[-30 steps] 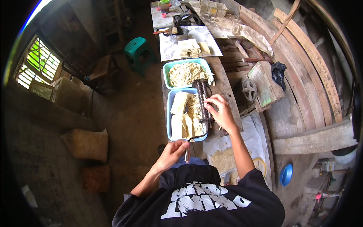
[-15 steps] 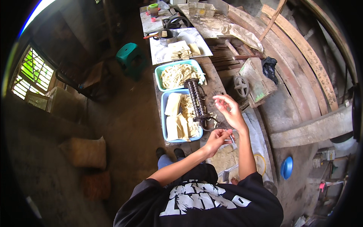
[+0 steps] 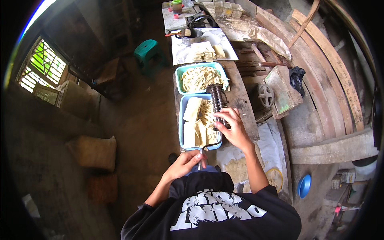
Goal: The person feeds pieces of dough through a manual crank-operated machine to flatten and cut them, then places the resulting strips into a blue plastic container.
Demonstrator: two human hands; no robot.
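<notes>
Head view: the right hand [image 3: 236,129] is wrapped over the near end of a dark ridged roller [image 3: 217,103], which lies along the right edge of the near blue tray [image 3: 182,120]. That tray holds pale dough sheets [image 3: 192,110] and cut strips. The left hand [image 3: 185,163] sits below the tray's near rim, fingers pinched around a thin crank handle [image 3: 208,146]. Beyond it, a teal tray [image 3: 178,72] is heaped with noodles [image 3: 199,78]; a green stool [image 3: 149,51] stands on the floor
</notes>
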